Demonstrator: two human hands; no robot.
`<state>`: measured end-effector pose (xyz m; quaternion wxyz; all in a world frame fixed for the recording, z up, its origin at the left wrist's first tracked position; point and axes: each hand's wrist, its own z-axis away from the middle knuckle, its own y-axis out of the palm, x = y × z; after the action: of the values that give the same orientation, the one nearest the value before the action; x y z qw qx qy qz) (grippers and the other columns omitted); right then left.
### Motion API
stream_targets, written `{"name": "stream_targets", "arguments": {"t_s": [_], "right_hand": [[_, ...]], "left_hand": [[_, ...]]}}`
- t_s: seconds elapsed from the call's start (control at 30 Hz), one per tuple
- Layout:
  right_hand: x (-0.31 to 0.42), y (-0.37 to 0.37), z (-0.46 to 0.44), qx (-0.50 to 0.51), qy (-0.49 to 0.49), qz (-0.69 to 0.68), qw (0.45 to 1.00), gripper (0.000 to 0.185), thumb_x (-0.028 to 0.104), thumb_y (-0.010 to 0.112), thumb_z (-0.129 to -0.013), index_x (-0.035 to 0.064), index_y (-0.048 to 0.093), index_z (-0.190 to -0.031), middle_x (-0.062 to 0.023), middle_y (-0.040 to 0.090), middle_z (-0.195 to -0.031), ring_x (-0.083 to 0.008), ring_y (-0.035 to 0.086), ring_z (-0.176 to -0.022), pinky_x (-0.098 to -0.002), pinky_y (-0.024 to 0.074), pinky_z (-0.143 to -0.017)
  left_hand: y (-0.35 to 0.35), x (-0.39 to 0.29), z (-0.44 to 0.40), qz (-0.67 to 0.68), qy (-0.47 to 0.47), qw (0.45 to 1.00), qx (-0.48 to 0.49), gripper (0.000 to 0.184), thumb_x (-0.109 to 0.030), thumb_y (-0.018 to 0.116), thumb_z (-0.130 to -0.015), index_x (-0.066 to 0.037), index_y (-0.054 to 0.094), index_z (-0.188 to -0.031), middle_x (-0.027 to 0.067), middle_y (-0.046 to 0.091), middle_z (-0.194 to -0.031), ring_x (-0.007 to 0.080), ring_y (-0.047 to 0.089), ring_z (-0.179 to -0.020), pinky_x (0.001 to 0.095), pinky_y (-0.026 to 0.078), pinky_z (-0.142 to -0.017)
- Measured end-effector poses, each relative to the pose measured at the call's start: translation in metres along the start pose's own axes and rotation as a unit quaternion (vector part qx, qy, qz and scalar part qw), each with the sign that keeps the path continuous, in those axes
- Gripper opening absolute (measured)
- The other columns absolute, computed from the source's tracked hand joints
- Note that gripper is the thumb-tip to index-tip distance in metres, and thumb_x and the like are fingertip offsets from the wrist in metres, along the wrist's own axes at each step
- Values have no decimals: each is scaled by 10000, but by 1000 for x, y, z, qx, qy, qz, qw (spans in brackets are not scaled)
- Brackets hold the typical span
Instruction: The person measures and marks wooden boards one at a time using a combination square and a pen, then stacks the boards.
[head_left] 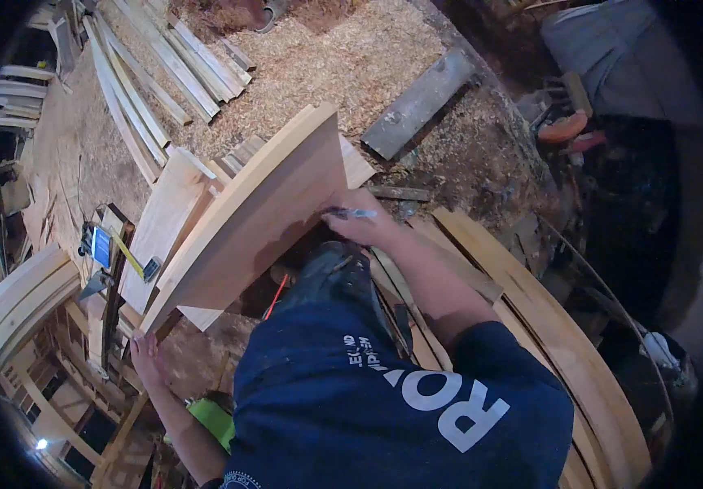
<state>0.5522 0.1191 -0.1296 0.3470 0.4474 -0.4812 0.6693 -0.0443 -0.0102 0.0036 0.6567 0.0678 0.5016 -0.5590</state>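
A broad wooden panel with a thick, curved pale edge [274, 196] stands tilted in front of my body. My left hand [148, 359] is at the panel's lower left end, with its fingers closed on the corner. Near the panel's right end, my right hand [360, 220] is closed beside the lower edge. A small bluish thing shows at its fingers, too small to name. Under the panel lie a wide pale board [168, 204] and several short wood pieces.
Long thin strips [180, 69] lie on shavings at the back. A grey plank [419, 102] rests farther right. Curved boards [547, 326] are stacked at my right, others [26, 297] at far left. A tape measure [151, 267] and a blue box [101, 246] sit left of the panel.
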Motion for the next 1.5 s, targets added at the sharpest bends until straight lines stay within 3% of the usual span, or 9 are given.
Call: {"name": "stream_targets", "arguments": {"t_s": [0.1,0.2,0.33,0.57,0.67,0.77,0.97,1.07,1.5], "right_hand": [[20,34,3,27,-32,6,999,237,183,662,-885,31,753,-1042,-201,739,-1020,-358,709,-977,-423,557,-883],[44,85,-1,85,-11,-8,996,269,206,657,-900,28,746,-1080,-203,738,-1049,-358,706,-1002,-417,548,-911],[87,153,-8,140,0,35,990,301,222,659,-913,20,738,-1122,-192,746,-1076,-343,717,-1007,-412,551,-918],[120,324,-7,113,35,-115,986,233,81,738,-876,0,726,-1093,-110,768,-1064,-203,721,-1024,-336,569,-907],[94,388,-19,142,-82,-75,984,253,113,711,-909,2,735,-1135,-148,763,-1114,-240,715,-1071,-338,565,-928],[115,427,-22,118,-22,-112,986,260,83,694,-906,34,734,-1158,-136,761,-1121,-249,718,-1057,-356,565,-935],[117,460,-30,93,-131,-42,986,269,86,631,-950,21,708,-1199,-135,740,-1187,-244,703,-1098,-361,543,-972],[123,462,-23,98,-41,-105,989,269,72,627,-961,3,698,-1210,-148,732,-1212,-240,689,-1146,-359,530,-995],[137,465,-22,40,-95,-18,994,205,57,679,-944,2,744,-1131,-143,759,-1119,-227,721,-1042,-355,569,-934]], "left_hand": [[-38,33,-30,-26,79,991,109,576,-352,613,-1038,-73,416,-1502,101,528,-1361,246,588,-1223,382,505,-973],[-5,-19,-5,-15,-5,998,59,449,-321,659,-1006,-34,583,-1343,48,633,-1118,149,635,-982,294,505,-819],[-17,-32,-23,-100,19,983,151,410,-334,699,-979,-16,712,-1239,-26,641,-841,78,548,-728,239,415,-649],[-34,-13,-40,-21,64,977,200,436,-330,764,-933,15,737,-1198,-11,667,-881,80,564,-764,235,470,-711],[-40,4,-53,11,88,971,223,441,-338,777,-915,14,747,-1179,3,690,-881,85,584,-770,243,493,-733],[-41,6,-55,0,126,967,224,426,-339,784,-906,13,760,-1145,26,722,-904,93,618,-809,253,509,-766],[-46,1,-58,-49,166,957,233,429,-386,797,-887,-7,787,-1087,36,738,-906,93,626,-841,266,507,-790],[-51,-6,-60,-57,150,952,260,452,-416,806,-870,-14,793,-1075,49,753,-900,104,643,-840,275,512,-804],[-50,0,-68,-48,186,941,278,487,-442,797,-875,3,789,-1073,69,763,-904,107,660,-832,268,521,-793]]}}
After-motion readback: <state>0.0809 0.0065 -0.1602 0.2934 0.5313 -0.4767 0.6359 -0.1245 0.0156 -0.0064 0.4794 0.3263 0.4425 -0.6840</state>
